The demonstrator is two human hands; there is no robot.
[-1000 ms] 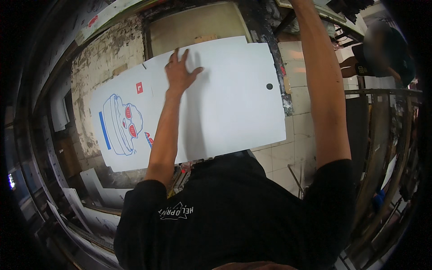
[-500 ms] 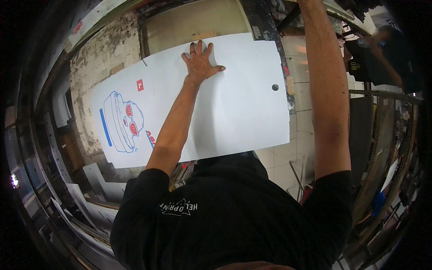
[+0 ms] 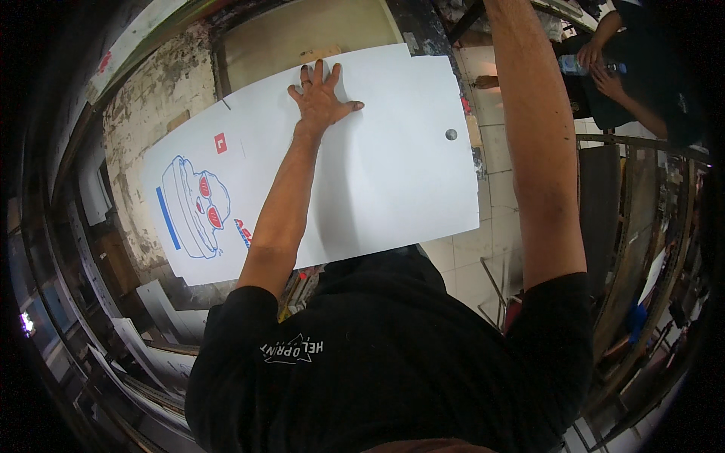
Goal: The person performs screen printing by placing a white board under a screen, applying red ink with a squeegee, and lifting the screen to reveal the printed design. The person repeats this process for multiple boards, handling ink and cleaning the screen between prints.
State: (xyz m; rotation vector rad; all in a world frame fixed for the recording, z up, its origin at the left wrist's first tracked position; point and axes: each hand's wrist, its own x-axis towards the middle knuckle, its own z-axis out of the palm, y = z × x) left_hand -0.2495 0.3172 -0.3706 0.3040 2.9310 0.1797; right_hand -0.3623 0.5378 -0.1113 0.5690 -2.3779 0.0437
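A large white sheet (image 3: 400, 166) lay flat, printed face up, in front of the person, over a worn, paint-flecked work surface (image 3: 155, 124) and a tan panel (image 3: 302, 34). Its long axis ran mostly from left to right, slanting so that the left end sat nearer the person and the right end farther off. The printed end pointed left, the bare end right. There, a round grey spot (image 3: 451, 134) (whether a hole or a printed dot, I could not tell) stood near the short edge, and the far right corner was cut in a step.

A blue-outlined drawing (image 3: 198, 208) lay sideways on the left end, its two red lenses one beyond the other, with a blue bar (image 3: 168, 219) along its outer side. A small red square (image 3: 220, 143) was just beyond it.

The left hand (image 3: 321, 100) was spread palm down near the sheet's far edge, thumb pointing right. The right forearm (image 3: 547, 151) reached past the upper border; the right hand was out of sight, so its state could not be told. At upper right, a co-worker held a clear bottle (image 3: 574, 66).
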